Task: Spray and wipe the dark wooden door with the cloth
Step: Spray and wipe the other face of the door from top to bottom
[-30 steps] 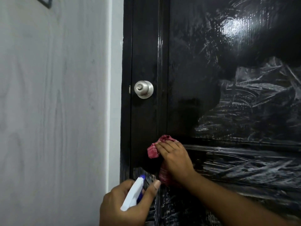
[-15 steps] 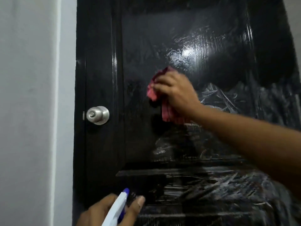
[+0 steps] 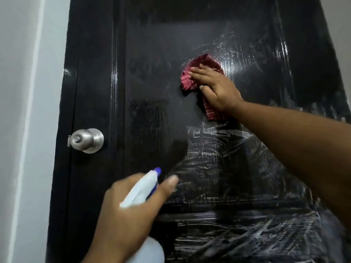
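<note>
The dark wooden door (image 3: 152, 92) fills the view, glossy, with whitish wet streaks over its lower right panel. My right hand (image 3: 216, 86) presses a crumpled red cloth (image 3: 188, 78) flat against the upper panel, fingers straight and pointing left. Low in the view, my left hand (image 3: 131, 211) grips a white spray bottle (image 3: 140, 188) with a blue nozzle tip aimed at the door. The bottle's body shows at the bottom edge.
A round silver door knob (image 3: 87, 140) sits on the door's left stile. A pale grey wall (image 3: 22, 111) and white door frame (image 3: 41, 168) run along the left. A strip of pale wall shows at the top right.
My right hand has carried the cloth from below the knob up onto the upper panel and further right. The view has shifted right and upward. The left hand has risen with the bottle.
</note>
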